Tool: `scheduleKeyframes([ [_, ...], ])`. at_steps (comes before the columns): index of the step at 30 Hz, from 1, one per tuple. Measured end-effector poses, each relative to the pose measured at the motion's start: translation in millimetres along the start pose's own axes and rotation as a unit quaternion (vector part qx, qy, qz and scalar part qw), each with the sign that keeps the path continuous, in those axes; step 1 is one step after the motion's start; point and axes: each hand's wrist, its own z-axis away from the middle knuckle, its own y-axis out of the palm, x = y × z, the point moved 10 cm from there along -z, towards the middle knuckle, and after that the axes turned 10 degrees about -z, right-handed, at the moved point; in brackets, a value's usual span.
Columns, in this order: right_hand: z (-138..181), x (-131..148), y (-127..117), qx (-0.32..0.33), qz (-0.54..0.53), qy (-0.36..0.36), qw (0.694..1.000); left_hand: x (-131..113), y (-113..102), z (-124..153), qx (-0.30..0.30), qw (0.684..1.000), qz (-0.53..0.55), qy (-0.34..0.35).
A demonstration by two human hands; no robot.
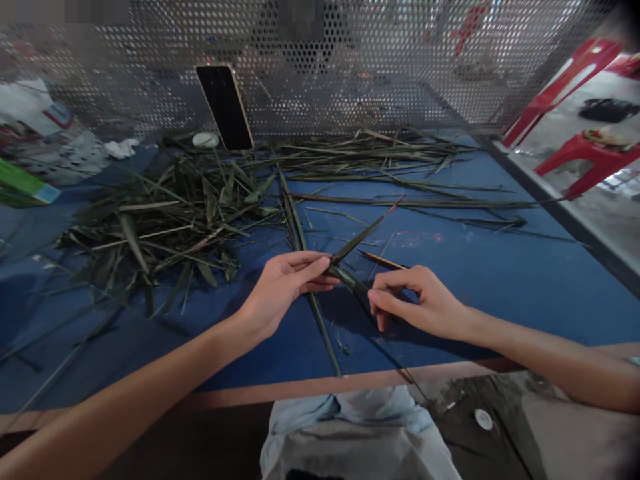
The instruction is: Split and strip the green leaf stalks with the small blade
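Observation:
A folded green leaf strip (351, 281) stretches between my two hands above the blue table (540, 280). My left hand (280, 287) is closed, pinching the fold between thumb and fingers. From that pinch one end of the strip rises to the upper right and narrows to a brownish tip. My right hand (430, 305) has its fingers closed on the lower part of the strip, and a thin tail hangs toward the table edge. Another long leaf (325, 330) lies on the table beneath my left hand. A thin, pointed brown piece (383, 261) shows behind my right fingers; its kind is unclear.
Cut leaves form a tangled pile (165, 220) at left. Long leaf strips (370, 157) lie along the back, by a perforated metal screen (320, 87). A phone (226, 107) leans there. A plastic bag (65, 150) and green packet (25, 185) stand left; red stools (585, 153) are beyond the right edge.

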Motion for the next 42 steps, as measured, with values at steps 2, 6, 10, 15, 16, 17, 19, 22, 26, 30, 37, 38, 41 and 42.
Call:
scheduleKeyframes([
  [2,-1,0,-3,-0.007,0.004,-0.002,1.0,0,1,1,-0.001,1.0,-0.009,0.0],
  [6,-3,-3,-3,-0.003,-0.002,0.007,1.0,-2,4,4,0.002,1.0,-0.025,-0.006],
  [10,-4,-6,-2,-0.004,0.002,0.021,1.0,-3,5,5,0.001,1.0,-0.028,-0.006],
  [15,-4,-6,-2,-0.003,0.004,0.019,1.0,-3,4,5,-0.005,0.999,-0.031,0.003],
  [16,-4,-6,-2,-0.002,0.001,0.018,1.0,-3,4,5,-0.006,0.999,-0.032,0.005],
  [17,-4,-6,-1,-0.002,-0.003,0.018,1.0,-4,3,5,-0.007,0.999,-0.034,0.007],
  [19,-4,-6,-1,0.001,-0.013,0.019,1.0,-4,3,5,-0.01,0.999,-0.039,0.013],
  [22,-4,-7,0,0.004,-0.027,0.027,0.999,-7,2,6,-0.018,0.998,-0.055,0.027],
  [26,-4,-10,2,0.013,-0.026,0.052,0.998,-13,3,8,-0.025,0.995,-0.073,0.063],
  [30,-5,-12,4,0.021,-0.01,0.06,0.998,-20,4,11,-0.026,0.992,-0.086,0.094],
  [37,-5,-8,5,0.01,0.057,0.016,0.998,-21,8,14,-0.013,0.988,-0.113,0.104],
  [38,-5,-6,4,0.005,0.075,0.005,0.997,-20,9,15,-0.011,0.988,-0.114,0.103],
  [41,-4,-1,0,-0.016,0.123,-0.018,0.992,-19,10,16,-0.01,0.987,-0.124,0.099],
  [42,-4,0,0,-0.019,0.133,-0.021,0.991,-19,11,16,-0.012,0.986,-0.13,0.099],
])
